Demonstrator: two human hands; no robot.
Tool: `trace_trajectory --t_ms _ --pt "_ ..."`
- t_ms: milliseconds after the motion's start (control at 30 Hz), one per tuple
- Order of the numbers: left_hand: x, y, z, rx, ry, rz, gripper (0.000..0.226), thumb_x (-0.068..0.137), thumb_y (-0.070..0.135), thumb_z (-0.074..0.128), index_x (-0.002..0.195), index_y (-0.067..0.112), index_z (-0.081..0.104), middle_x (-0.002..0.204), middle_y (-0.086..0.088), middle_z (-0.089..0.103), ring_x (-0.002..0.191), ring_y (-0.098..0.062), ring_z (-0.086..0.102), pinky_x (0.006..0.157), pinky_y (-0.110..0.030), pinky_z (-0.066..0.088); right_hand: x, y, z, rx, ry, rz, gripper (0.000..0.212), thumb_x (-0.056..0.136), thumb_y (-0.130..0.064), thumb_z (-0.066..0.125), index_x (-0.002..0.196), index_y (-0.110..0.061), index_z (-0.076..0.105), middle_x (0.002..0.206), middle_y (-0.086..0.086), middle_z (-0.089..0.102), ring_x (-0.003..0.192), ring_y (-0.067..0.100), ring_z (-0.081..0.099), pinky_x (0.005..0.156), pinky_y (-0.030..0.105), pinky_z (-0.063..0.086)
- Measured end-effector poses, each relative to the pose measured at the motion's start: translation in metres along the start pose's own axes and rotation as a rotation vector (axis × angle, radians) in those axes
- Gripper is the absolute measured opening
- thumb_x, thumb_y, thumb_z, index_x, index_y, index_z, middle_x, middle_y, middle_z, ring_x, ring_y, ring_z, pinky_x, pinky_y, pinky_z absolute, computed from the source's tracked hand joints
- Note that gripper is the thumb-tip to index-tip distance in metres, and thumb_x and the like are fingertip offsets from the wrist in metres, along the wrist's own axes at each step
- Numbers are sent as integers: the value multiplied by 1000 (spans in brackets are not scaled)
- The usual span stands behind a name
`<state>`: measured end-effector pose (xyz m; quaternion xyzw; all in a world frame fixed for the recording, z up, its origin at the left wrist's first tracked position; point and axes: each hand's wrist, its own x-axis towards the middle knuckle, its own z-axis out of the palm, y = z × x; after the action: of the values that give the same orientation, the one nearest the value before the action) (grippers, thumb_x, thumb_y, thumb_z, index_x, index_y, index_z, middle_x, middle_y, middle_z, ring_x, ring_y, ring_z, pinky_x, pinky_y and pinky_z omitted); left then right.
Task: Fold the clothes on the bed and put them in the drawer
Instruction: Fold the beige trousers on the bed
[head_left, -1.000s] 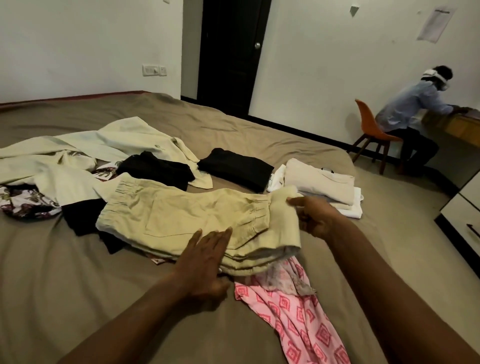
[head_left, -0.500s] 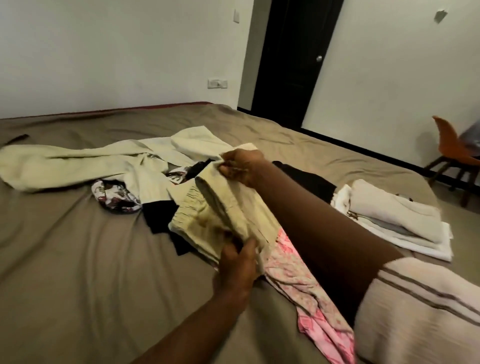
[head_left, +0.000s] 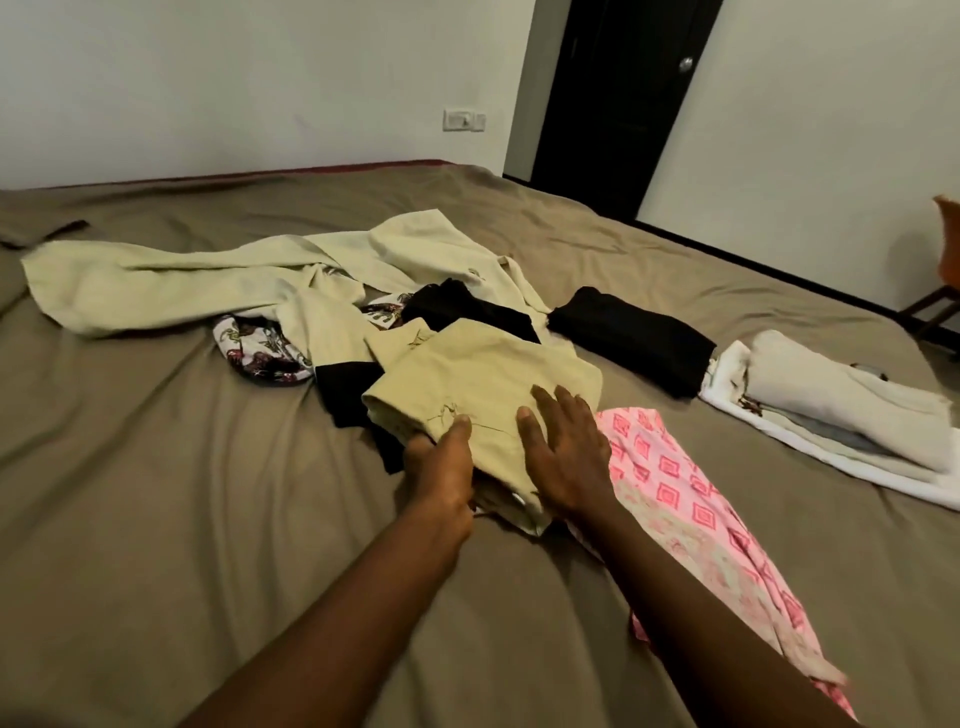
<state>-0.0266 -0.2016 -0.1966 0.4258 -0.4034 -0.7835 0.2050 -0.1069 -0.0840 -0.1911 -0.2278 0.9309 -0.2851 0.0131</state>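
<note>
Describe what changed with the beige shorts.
The right hand carried the right end of the beige shorts leftward, folding them in half, released it and presses flat on top. The left hand stayed at the near edge. Pink cloth and folded black garment stayed put.

All items lie on the bed (head_left: 156, 519). The folded shorts (head_left: 483, 384) sit directly before me, their far left edge on the loose heap (head_left: 291, 291), which spreads behind and left. My left hand (head_left: 441, 473) grips their near edge; my right hand (head_left: 563, 457) rests flat on top. A loose garment (head_left: 691, 519) lies just right of them, running toward me under my right forearm. Behind right lies a single folded piece (head_left: 631, 338); farther right, near the bed's edge, a folded stack (head_left: 831, 410).
</note>
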Motion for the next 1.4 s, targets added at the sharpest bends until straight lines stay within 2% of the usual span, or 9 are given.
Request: trace_trajectory --t_ms 133,267,433,600,833,967,1100,1267,1400 --pt "-10 17 -7 128 205 108 40 71 44 76 104 24 65 102 0 71 90 -28 69 87 -45 60 0 12 3 -11 -102 -18 65 101 -72 20 161 -48 12 173 -12 -4 158 14 -15 126 54 2" --pt "-2 17 -21 134 285 85 82 46 58 83 118 21 67 109 -2 74 89 -27 72 82 -50 63 10 14 2 -41 -187 -7 71 98 -76 25 161 -48 9 173 -9 -5 158 19 -15 127 52 4" --pt "-16 22 -12 -82 70 -94 42 63 19 94 96 11 70 96 -12 74 81 -32 73 66 -48 64 21 20 -3 -7 -282 30 77 94 -81 29 161 -47 11 173 -6 -2 159 22 -8 126 58 4" --pt "-2 20 2 -135 189 84 102 30 37 83 128 20 64 107 -6 74 90 -31 73 80 -51 63 55 6 -13 -71 -225 59 86 87 -88 13 160 -43 23 172 3 12 158 31 6 123 65 8" --pt "4 17 -9 -158 268 65 53 51 29 77 101 13 74 85 -7 74 68 -30 69 40 -36 48 134 -9 -2 -249 -397 49 88 84 -91 -2 161 -49 8 172 -6 2 159 36 -5 120 68 -10" --pt "9 16 -11 -188 244 35 45 53 23 76 96 12 73 78 -1 69 63 -26 62 47 -24 44 140 -14 1 -354 -216 95 81 96 -79 16 162 -31 24 167 10 28 155 36 19 120 68 -3" --pt "-4 26 -2 -191 207 230 78 64 19 88 135 21 55 106 -6 73 86 -19 72 62 -32 60 115 -29 -14 -89 -5 -79 56 102 -64 38 145 -31 52 152 1 51 140 26 45 119 61 25" --pt "-58 65 4 -121 31 706 86 81 -8 77 150 28 39 109 -6 71 83 -7 74 69 -20 56 41 -61 -67 658 -232 -10 39 105 -56 43 129 -31 62 125 -15 63 116 6 58 97 25 45" --pt "-109 109 19 156 -248 1070 79 81 4 82 147 25 45 111 2 73 97 -11 73 79 -27 60 -4 -56 -116 1260 -336 116 71 95 -76 37 142 -27 58 143 4 60 132 28 56 114 52 40"
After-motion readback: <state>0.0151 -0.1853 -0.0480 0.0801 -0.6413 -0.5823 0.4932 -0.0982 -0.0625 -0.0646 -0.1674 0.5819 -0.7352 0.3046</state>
